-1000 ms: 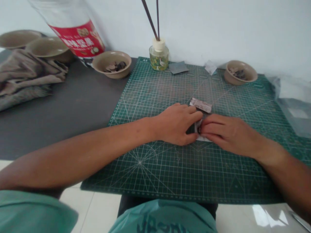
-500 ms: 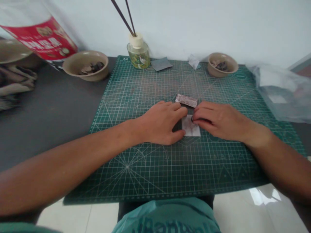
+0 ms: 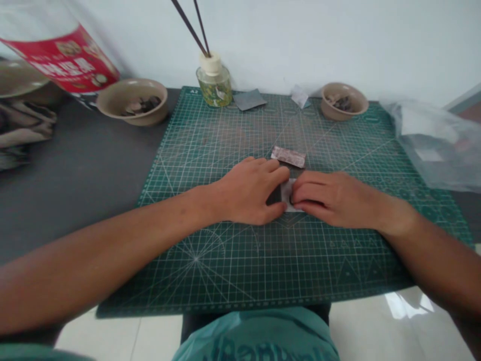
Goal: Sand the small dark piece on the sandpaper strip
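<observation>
1. Surroundings: a green cutting mat (image 3: 225,265) lies on a dark surface (image 3: 82,175); a glass bottle (image 3: 214,85) holding two dark sticks (image 3: 199,30) stands at the mat's far edge, with a grey square (image 3: 250,99) and a white scrap (image 3: 299,96) just beside it; one tan bowl (image 3: 131,102) sits at the far left corner of the mat and another (image 3: 343,102) on its far right; both hold dark flakes (image 3: 141,105). A clear plastic bag (image 3: 428,145) lies over the right edge of the mat; a crumpled cloth (image 3: 22,128) lies at far left. Nothing stands between the hands and the work.
2. Labels: a large jar (image 3: 60,60) at upper left carries a red label (image 3: 62,60); its printing is blurred and cannot be read; the mat's grid is marked, but no other writing is legible.
3. Pose: both forearms reach inward across the mat, palms down; the left hand (image 3: 248,190) lies flat with fingers toward the right hand (image 3: 330,198), whose fingers extend toward it.
4. Grip: both hands are closed in toward a white slip (image 3: 287,193), which lies between them and is largely covered; whether either hand is pinching it cannot be told.
5. Location: a printed strip (image 3: 288,157) lies on the mat just beyond the hands, apart from them.
</observation>
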Demonstrator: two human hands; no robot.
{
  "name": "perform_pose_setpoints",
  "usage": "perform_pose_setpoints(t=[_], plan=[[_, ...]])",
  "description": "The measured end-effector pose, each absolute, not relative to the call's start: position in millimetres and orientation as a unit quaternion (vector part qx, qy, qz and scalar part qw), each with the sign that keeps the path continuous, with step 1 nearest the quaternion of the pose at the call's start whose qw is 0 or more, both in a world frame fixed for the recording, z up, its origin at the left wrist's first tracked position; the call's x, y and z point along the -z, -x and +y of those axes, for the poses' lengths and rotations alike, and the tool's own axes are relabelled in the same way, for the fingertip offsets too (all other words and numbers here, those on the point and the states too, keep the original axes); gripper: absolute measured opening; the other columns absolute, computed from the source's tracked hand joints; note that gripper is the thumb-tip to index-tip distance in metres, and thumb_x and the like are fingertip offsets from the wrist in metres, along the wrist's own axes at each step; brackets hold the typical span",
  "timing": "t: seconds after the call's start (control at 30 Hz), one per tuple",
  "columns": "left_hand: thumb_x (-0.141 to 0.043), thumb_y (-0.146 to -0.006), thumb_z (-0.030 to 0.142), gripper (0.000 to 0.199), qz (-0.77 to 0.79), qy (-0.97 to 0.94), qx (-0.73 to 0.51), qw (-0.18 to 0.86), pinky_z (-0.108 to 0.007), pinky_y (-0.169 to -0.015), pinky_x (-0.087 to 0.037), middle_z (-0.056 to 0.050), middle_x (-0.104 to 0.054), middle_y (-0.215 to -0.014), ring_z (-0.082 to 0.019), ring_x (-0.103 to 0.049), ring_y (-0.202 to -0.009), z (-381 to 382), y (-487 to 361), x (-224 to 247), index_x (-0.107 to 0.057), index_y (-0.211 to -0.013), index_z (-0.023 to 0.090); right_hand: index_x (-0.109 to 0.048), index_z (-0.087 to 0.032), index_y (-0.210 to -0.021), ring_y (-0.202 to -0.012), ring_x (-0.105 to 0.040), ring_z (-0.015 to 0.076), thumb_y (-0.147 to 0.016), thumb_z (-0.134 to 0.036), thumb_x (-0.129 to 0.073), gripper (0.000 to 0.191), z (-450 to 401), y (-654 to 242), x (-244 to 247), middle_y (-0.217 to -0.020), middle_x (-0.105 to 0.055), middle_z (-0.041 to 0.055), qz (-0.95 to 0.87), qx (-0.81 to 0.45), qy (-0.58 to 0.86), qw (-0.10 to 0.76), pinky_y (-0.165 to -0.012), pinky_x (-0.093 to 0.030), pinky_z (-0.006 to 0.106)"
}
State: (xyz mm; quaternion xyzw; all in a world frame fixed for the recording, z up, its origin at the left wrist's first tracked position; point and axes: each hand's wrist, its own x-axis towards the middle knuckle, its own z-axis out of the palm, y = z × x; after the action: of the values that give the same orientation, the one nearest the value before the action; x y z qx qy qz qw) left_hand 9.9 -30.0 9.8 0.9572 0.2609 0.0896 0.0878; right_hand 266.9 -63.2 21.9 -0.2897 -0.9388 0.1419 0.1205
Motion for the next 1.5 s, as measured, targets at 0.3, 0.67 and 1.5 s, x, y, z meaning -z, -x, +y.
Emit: perform_pose_setpoints(t=[0.3,0.67,1.5], plan=[[-0.062,-0.096,0.048,0.038,0.272,-0.954,-0.092,0.085,-0.046,-0.087,-0.052,-0.012,-0.075,-0.115,-0.033,-0.072,-0.104,-32.0,-10.2,-9.7,-0.065,-0.119,0.018,-0.074,-0.023,-0.106,-0.092,-0.074,0.0227,-0.111,-0.028,-0.059,0.016,-60.7,-272.8,-25.0,-0.109,-0.076,0.0067,-0.929,-0.141,0.323,0.108,-0.077,-0.055,0.035],[-0.062,-0.095,0.048,0.038,0.277,-0.954,-0.082,0.082,-0.046,-0.087,-0.053,-0.014,-0.076,-0.115,-0.033,-0.073,-0.100,-32.9,-12.3,-11.9,-0.065,-0.117,0.017,-0.073,-0.024,-0.105,-0.093,-0.074,0.0247,-0.110,-0.026,-0.060,0.014,-58.6,-271.3,-22.7,-0.108,-0.075,0.0084,-0.922,-0.110,0.350,0.122,-0.077,-0.057,0.038],[-0.060,-0.098,0.048,0.035,0.255,-0.958,-0.108,0.080,-0.046,-0.087,-0.052,-0.013,-0.076,-0.117,-0.032,-0.073,-0.102,-31.4,-10.8,-7.1,-0.063,-0.116,0.018,-0.071,-0.026,-0.102,-0.088,-0.074,0.0220,-0.110,-0.028,-0.060,0.013,-64.4,-273.9,-22.3,-0.103,-0.075,0.0056,-0.925,-0.179,0.313,0.124,-0.075,-0.057,0.035]])
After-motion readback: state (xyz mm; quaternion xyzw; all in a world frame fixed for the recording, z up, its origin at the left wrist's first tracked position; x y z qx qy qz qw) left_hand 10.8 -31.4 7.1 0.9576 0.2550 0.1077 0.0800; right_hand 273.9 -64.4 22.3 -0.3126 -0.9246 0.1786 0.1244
